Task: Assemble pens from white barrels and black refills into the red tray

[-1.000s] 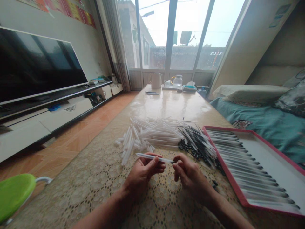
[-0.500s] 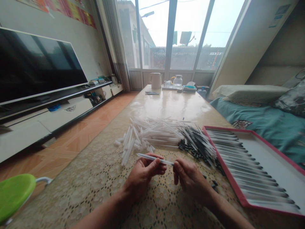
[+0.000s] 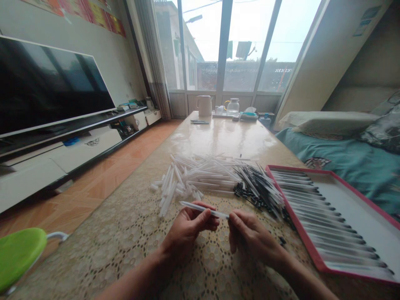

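Note:
A white translucent pen (image 3: 194, 206) lies slantwise between my two hands above the table, its pointed tip to the left. My left hand (image 3: 189, 225) is closed around its middle, thumb on top. With thumb and fingers pinched together, my right hand (image 3: 251, 233) grips the pen's right end, and the fingers hide that end. Beyond my hands spreads a loose heap of clear white pen barrels (image 3: 206, 171). To its right lies a pile of dark refills (image 3: 261, 185) with black caps (image 3: 245, 191) at the near side.
On the right, a red-rimmed tray (image 3: 312, 250) holds a row of pens with black ends. A few small black pieces (image 3: 283, 241) lie near my right wrist. A kettle (image 3: 204, 105), a glass jug (image 3: 233, 106) and tissues (image 3: 249, 114) stand at the table's far end. A green stool (image 3: 23, 254) is at left.
My right hand has turned slightly and its lower fingers have shifted, still at the pen's right end. The left hand and the pen have hardly moved.

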`<control>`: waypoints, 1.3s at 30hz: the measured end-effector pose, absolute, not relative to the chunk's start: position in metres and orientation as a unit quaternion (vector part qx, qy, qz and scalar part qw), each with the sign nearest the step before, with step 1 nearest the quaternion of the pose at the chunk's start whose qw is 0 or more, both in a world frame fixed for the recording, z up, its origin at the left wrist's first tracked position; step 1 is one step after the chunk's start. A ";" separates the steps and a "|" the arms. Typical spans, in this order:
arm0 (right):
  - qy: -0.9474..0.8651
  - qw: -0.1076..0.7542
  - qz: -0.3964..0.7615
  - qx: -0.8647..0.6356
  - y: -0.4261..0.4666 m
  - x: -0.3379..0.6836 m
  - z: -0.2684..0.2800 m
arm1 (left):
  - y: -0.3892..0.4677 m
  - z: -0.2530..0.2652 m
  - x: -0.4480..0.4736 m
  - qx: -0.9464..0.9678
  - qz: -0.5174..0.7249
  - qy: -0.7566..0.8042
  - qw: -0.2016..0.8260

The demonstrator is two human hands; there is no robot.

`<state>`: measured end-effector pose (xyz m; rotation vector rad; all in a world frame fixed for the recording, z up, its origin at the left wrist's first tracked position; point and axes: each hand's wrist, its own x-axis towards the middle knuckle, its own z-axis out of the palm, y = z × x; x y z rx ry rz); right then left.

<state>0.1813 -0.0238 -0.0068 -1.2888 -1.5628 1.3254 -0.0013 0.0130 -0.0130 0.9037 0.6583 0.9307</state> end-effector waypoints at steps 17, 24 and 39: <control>-0.661 0.411 0.306 -0.548 -0.021 0.192 -0.005 | 0.029 0.003 -0.023 0.638 0.476 0.531 0.292; -0.651 0.418 0.313 -0.552 -0.020 0.197 -0.006 | 0.050 -0.005 -0.048 0.736 0.371 0.562 0.069; -0.648 0.481 0.190 -0.559 -0.024 0.204 0.014 | 0.031 -0.002 -0.023 0.637 0.412 0.426 0.493</control>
